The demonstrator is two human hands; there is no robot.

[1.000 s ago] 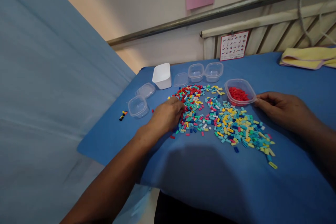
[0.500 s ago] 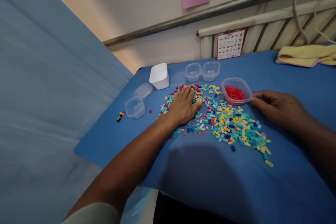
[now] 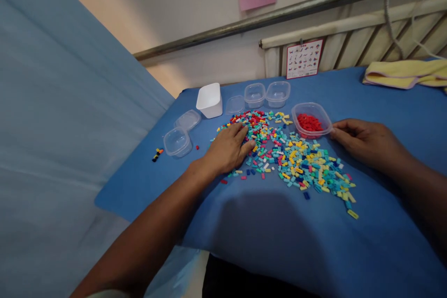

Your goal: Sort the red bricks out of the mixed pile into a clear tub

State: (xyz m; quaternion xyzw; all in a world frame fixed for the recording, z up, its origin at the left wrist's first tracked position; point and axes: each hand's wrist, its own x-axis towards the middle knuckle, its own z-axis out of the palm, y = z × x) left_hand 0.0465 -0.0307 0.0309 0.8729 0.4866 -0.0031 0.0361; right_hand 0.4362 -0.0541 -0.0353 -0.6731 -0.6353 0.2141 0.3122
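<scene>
Blue desk [image 3: 265, 237]: mixed small bricks [image 3: 307, 163] lie under and right of my open left hand [image 3: 228, 148]; my right hand [image 3: 365, 142] pinches the red-brick tub's [image 3: 312, 111] rim.

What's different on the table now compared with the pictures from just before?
The left hand first spread flat over the left pile of small pieces, then drew back leftward, its fingers still spread. No grasp or release is visible. The right hand stayed at the rim of the tub of red pieces; the white tub stayed put.
</scene>
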